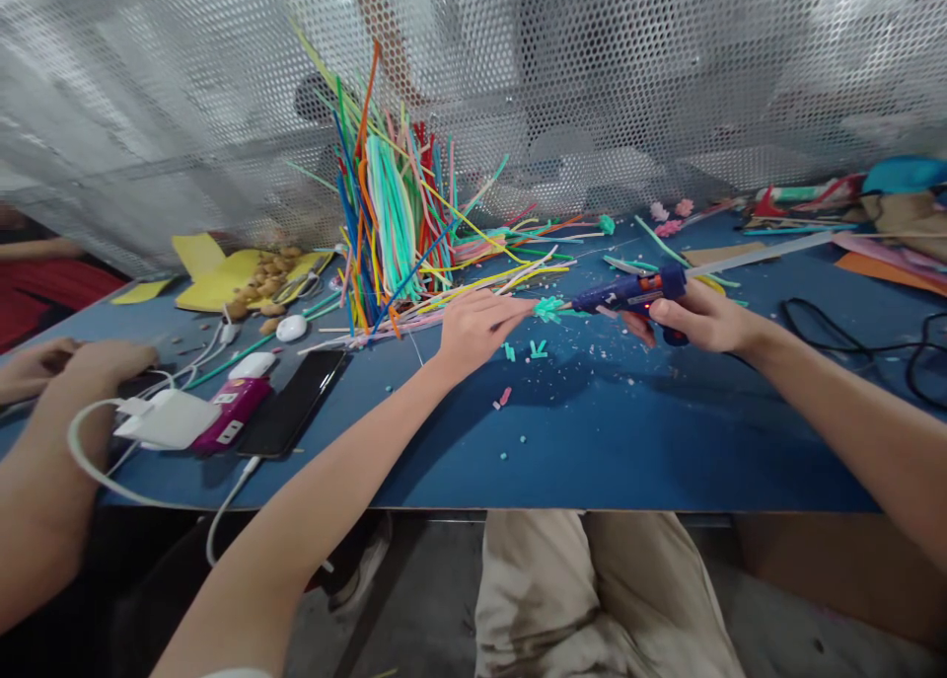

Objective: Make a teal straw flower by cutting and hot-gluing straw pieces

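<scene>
My right hand (pixel 702 318) is closed around the handle of a blue glue gun (pixel 628 291), with a clear glue stick (pixel 762 254) poking out of its back. The nozzle points left at a small teal pipe-cleaner piece (pixel 548 309). My left hand (pixel 477 325) pinches that teal piece just above the blue table (pixel 592 431). Small teal scraps (pixel 537 349) lie under it.
A tall bundle of coloured pipe cleaners (pixel 392 214) leans on the mesh wall behind. At left lie a black phone (pixel 294 416), a pink power bank (pixel 233 412), a white charger (pixel 170 419) and another person's arms (pixel 44 431). A black cable (pixel 873 347) sits right.
</scene>
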{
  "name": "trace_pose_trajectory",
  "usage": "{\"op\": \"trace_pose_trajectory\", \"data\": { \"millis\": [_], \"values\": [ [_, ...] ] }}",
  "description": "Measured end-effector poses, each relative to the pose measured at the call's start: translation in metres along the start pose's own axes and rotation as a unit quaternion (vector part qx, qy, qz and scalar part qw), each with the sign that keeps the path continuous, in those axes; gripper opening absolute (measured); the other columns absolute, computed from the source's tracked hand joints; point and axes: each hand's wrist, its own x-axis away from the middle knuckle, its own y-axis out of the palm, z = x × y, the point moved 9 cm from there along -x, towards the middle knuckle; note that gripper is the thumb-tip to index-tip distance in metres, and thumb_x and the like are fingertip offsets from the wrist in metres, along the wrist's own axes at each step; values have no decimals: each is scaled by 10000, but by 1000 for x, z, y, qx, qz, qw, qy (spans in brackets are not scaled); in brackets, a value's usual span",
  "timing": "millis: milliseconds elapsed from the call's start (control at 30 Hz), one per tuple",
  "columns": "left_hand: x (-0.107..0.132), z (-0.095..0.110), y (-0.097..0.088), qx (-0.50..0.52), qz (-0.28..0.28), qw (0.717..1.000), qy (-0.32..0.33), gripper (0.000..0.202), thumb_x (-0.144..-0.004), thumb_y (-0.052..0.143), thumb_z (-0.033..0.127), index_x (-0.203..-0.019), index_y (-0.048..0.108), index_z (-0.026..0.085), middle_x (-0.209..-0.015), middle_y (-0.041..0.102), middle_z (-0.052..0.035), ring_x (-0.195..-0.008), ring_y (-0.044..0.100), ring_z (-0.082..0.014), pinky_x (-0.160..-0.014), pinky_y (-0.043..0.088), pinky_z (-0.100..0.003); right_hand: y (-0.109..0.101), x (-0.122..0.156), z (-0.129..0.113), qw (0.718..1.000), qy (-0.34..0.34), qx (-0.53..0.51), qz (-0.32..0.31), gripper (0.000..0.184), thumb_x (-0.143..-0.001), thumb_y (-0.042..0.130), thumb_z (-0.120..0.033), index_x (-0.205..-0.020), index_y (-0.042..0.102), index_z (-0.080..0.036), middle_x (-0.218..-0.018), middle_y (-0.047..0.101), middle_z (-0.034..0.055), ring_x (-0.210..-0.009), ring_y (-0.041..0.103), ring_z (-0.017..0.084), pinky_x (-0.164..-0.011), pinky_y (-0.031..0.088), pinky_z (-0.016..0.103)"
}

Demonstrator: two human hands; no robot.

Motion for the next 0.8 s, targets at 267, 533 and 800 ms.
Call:
{"op": "trace_pose_trajectory", "data": {
  "millis": [267, 533, 800],
  "values": [
    [-1, 5, -4, -8, 9, 1000, 19, 200, -1003, 595, 345, -1040, 781, 283, -963, 801, 33, -793, 730, -119, -771, 508, -283, 0, -1, 1, 1000, 15, -2, 4, 480, -1036, 397, -566, -850, 571, -159, -720, 574, 22, -622, 541, 113, -582, 403, 279],
    [2, -3, 1, -43, -13, 999, -22, 208, -1003, 587, 388, -1072, 777, 342, -972, 801, 36, -778, 715, -126, -736, 434, -310, 1, 0, 5, 1000, 22, 0, -6, 486, -1027, 402, -585, -846, 560, -162, -742, 552, 22, -633, 536, 117, -597, 404, 289],
    [2, -4, 2, -36, -18, 999, -24, 221, -1005, 580, 396, -1089, 774, 332, -981, 801, 24, -814, 726, -125, -746, 440, -307, 1, 1, 8, 1000, 18, 14, 8, 482, -1024, 420, -573, -842, 580, -156, -746, 573, 36, -664, 549, 132, -625, 423, 299]
  ]
}}
